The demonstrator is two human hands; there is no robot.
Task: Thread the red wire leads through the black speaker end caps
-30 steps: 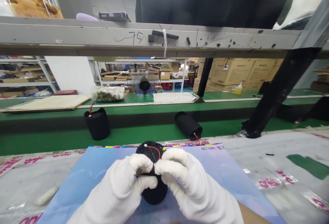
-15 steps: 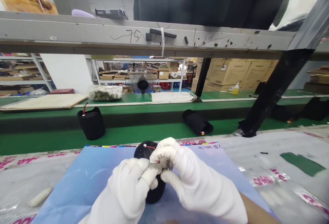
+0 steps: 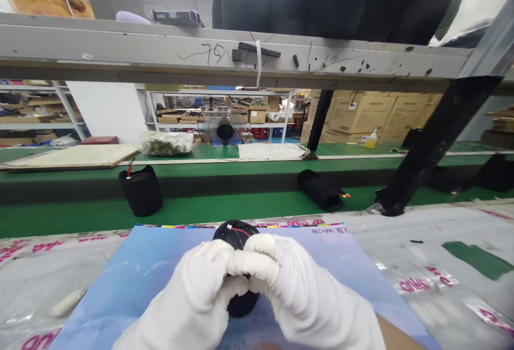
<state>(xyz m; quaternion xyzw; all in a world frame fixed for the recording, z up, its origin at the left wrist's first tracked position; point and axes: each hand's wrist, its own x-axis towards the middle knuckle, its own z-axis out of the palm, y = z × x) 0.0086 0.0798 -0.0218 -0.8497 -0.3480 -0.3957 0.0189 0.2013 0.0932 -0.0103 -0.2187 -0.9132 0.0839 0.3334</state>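
My white-gloved hands hold a black cylinder (image 3: 236, 235) upright on a blue sheet (image 3: 120, 280). My left hand (image 3: 187, 291) grips its left side and my right hand (image 3: 291, 286) grips its right side, with the fingertips of both meeting at the front. A thin red wire with a small white tip (image 3: 229, 227) runs across the top of the cylinder. My fingers hide the cylinder's middle, and its lower end shows beneath them.
A green conveyor belt (image 3: 241, 208) crosses ahead, carrying an upright black cylinder (image 3: 140, 192) and a lying one (image 3: 320, 189), both with red wires. A grey crossbar (image 3: 241, 55) and black post (image 3: 437, 152) stand beyond it. Plastic sheeting (image 3: 421, 248) covers the bench.
My hands have closed in over the cylinder's front and cover more of the wire. The lying cylinder on the belt has shifted to the right.
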